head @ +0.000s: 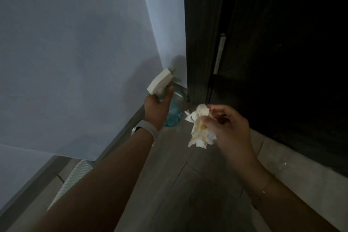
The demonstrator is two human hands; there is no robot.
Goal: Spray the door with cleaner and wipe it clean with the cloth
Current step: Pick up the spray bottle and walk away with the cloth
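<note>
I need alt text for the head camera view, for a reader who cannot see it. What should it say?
A person's left hand grips a spray bottle of blue cleaner while the right hand pinches a crumpled white cloth, both held out before a dark door with a long metal handle. A pale wall stands to the left, above a wood-look floor.

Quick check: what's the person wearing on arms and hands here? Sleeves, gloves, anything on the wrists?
Both forearms are bare, with no sleeves in view. No gloves on the left hand or the right hand. The left wrist carries a watch with a pale, whitish strap and a dark face. Nothing shows on the right wrist. No rings can be made out in the dim light.
</note>
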